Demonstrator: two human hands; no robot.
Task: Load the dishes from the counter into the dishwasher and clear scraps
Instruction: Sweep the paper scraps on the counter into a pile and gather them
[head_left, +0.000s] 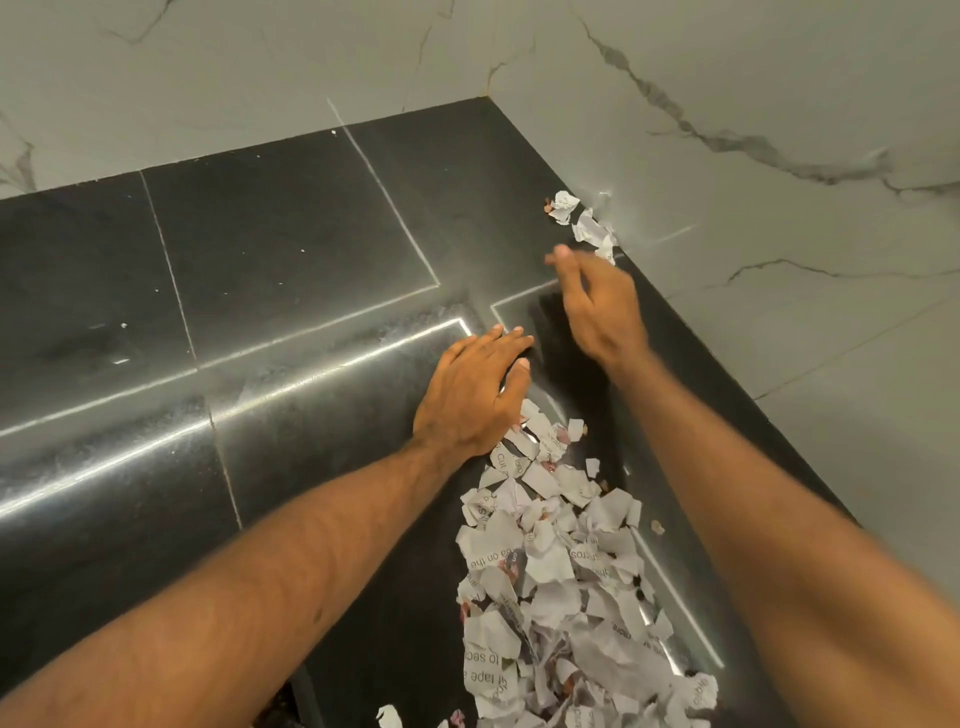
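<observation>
The right hand is blurred; whether anything is pinched by its fingers cannot be determined. The paper scraps are cut off at the lower edge and partly hidden under the left hand. Their print is mostly illegible.

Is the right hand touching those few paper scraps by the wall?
Cannot tell. In the head view the blurred right hand overlaps the edge of the nearest scraps, hiding any contact or gap.
</observation>
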